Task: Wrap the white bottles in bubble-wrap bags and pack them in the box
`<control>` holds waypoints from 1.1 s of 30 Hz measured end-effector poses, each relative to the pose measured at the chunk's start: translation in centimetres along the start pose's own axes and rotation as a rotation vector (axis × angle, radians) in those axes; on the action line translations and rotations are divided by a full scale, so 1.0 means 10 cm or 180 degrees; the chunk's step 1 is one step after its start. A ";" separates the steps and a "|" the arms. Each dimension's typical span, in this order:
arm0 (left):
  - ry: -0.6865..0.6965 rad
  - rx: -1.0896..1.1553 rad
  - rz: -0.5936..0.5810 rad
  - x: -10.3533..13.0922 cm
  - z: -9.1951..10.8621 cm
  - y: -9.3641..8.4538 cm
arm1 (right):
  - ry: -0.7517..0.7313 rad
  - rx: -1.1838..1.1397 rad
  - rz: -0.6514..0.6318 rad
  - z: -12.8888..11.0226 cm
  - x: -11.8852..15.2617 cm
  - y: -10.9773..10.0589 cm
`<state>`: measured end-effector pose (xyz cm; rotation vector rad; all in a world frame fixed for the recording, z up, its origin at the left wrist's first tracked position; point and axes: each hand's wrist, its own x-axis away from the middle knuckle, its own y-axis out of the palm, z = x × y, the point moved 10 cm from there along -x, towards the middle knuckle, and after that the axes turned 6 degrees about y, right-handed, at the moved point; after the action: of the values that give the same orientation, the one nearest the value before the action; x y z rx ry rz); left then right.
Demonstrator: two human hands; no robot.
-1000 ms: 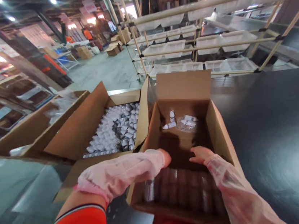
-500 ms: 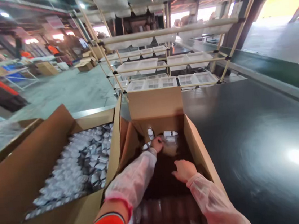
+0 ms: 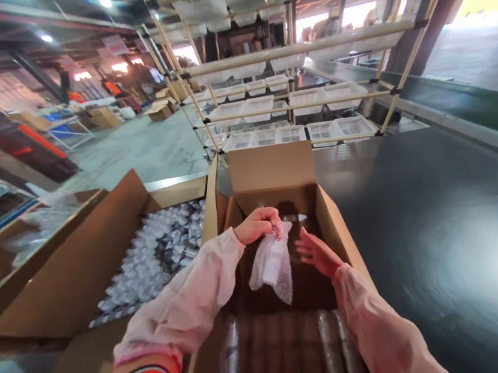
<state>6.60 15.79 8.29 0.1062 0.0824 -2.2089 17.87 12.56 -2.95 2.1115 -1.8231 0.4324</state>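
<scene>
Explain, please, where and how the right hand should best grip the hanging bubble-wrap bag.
Probably around the wide lower part of the bubble-wrap bag, from the right: the left hand pinches its narrow top, and the right hand is open beside it.

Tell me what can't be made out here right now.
All in the head view:
What the bubble wrap in the left hand holds: clouded by the wrap.
Print on the white bottle: too small.
Near end of the box beneath: cut off by the bottom edge.
</scene>
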 end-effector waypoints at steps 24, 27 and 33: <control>-0.0501 0.0029 0.1466 1.01 -1.02 0.05 | -0.0143 -0.0566 -0.0657 0.23 0.09 0.66; -0.0278 -0.0361 0.1757 1.01 -0.91 -0.09 | -0.0596 -0.0164 -0.0135 0.03 0.10 0.43; -0.0292 -0.1202 0.1918 1.04 -0.78 -0.13 | -0.1365 0.1050 0.0302 -0.21 0.22 0.41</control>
<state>-0.30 9.07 -0.51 -0.1626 0.3649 -1.5629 14.06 10.90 0.03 2.4984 -2.2226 0.3398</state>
